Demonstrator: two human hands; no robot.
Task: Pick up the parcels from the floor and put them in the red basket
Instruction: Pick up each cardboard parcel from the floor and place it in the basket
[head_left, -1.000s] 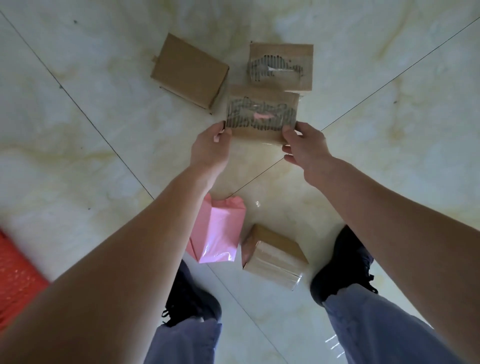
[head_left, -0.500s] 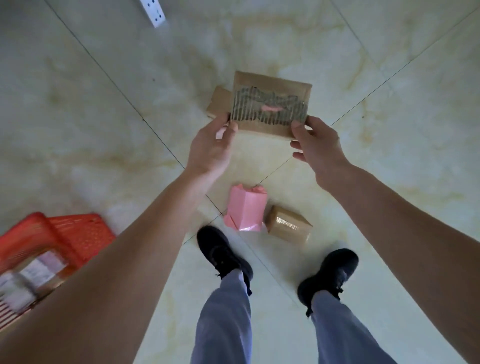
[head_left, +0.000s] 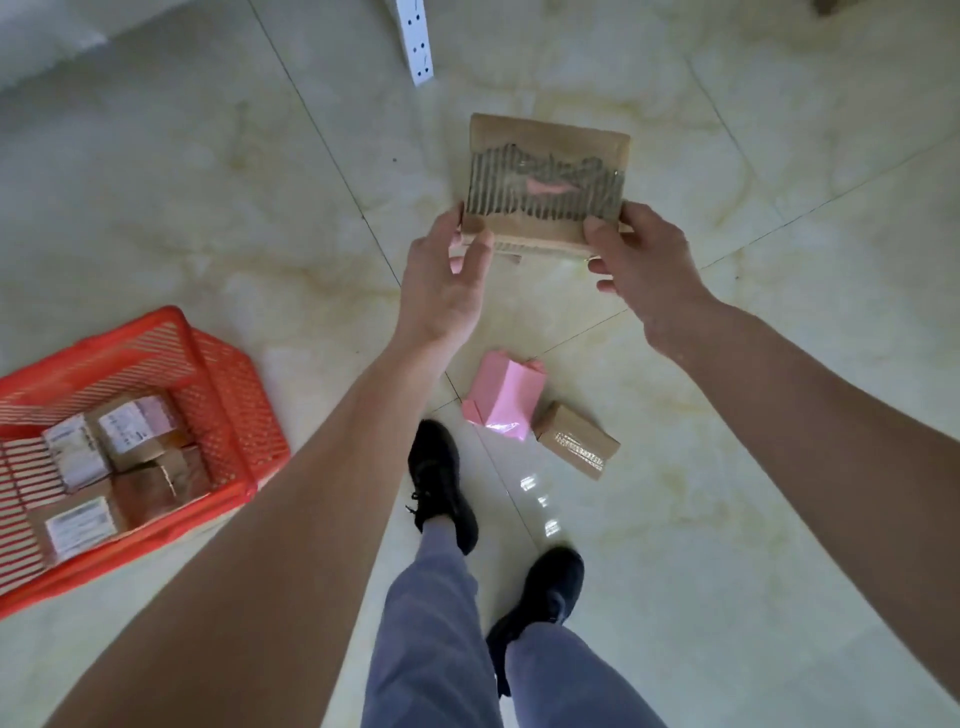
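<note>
While the left hand (head_left: 441, 291) and right hand (head_left: 641, 270) pinched its near corners, the torn cardboard parcel (head_left: 545, 182) hung above the floor (head_left: 208, 208), long axis crosswise; below lay a pink parcel (head_left: 506, 392) touching a brown box (head_left: 576, 439); the red basket (head_left: 228, 410) sat well left, holding parcels.

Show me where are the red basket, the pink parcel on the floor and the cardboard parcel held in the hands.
red basket (head_left: 236, 410): head view, on its mesh right wall.
pink parcel (head_left: 506, 397): head view, middle of its glossy top face.
cardboard parcel (head_left: 545, 156): head view, on its torn front face.
</note>
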